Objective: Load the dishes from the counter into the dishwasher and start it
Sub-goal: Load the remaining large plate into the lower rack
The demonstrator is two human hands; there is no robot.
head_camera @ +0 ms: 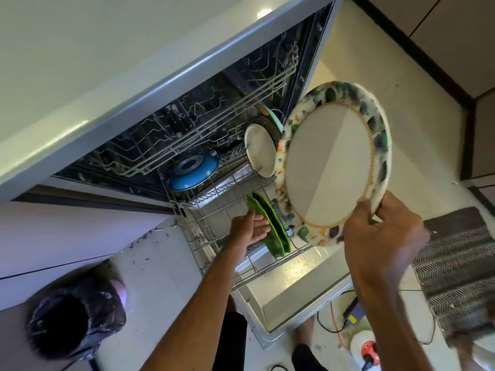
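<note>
Two green plates sit racked below the pale counter; left fingers loose alongside, right fingers gripping a floral plate.

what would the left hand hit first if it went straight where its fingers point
Probably the nearer green plate standing in the lower rack; the left hand looks almost on it, depth unclear.

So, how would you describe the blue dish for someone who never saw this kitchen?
In the open dishwasher, look at the pulled-out lower rack. At its far left corner lies the blue dish, upside down. It alone is blue with a grey ring base; the neighbours are upright green plates and a white plate.
</note>
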